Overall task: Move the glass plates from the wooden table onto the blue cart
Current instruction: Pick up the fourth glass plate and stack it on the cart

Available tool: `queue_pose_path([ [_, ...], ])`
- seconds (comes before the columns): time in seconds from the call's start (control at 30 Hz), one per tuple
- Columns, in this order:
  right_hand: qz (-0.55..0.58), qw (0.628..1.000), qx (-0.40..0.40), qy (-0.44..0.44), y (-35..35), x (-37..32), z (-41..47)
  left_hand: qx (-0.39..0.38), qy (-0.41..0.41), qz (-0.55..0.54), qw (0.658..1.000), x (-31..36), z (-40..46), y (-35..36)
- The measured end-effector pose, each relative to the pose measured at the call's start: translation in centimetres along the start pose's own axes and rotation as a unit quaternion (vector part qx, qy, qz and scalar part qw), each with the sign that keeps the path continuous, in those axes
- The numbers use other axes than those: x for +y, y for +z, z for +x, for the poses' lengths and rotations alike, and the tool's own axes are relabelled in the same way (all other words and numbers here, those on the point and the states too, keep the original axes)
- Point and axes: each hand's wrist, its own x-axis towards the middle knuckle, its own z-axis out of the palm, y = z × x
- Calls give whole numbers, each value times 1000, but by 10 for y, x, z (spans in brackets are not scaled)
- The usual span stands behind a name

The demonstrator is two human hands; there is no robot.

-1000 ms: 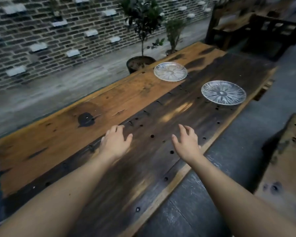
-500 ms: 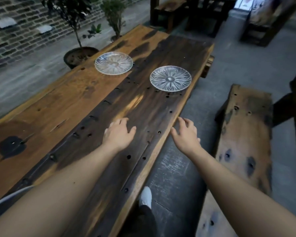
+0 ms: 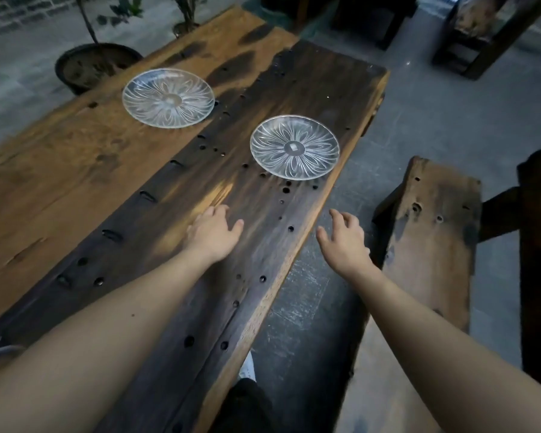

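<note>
Two clear glass plates with a cut flower pattern lie on the long wooden table [image 3: 75, 170]. The nearer plate [image 3: 294, 147] sits close to the table's right edge. The farther plate [image 3: 168, 97] rests on the lighter plank to the left. My left hand [image 3: 213, 233] hovers over the dark plank, fingers apart, empty, a short way short of the nearer plate. My right hand [image 3: 345, 239] is out past the table's right edge, over the floor, fingers spread, holding nothing. No blue cart is in view.
A rough wooden bench [image 3: 431, 232] runs along the right of the table, with a strip of grey floor between. A potted plant [image 3: 91, 62] stands beyond the table's left side. Dark wooden furniture [image 3: 469, 35] is at the back right. My shoe [image 3: 248, 367] shows below.
The view has swung right and come closer along the table, so both plates now appear larger and nearer. Both hands stay open and empty, reaching forward.
</note>
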Motion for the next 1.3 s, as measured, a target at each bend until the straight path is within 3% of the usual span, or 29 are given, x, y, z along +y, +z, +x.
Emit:
queue_pose_path([
  [0.33, 13, 1000, -27, 3, -22, 12, 107, -5, -44, -13, 999, 55, 83, 18],
  [0.8, 86, 991, -100, -36, -43, 38, 317, 12, -184, -16, 983, 130, 208, 40],
  [1.1, 96, 989, -99, -44, -27, 39, 391, 31, -245, -5, 969, 134, 263, 61],
  [1.3, 61, 994, -90, -21, -12, 35, 416, 48, -287, -56, 955, 129, 285, 71],
])
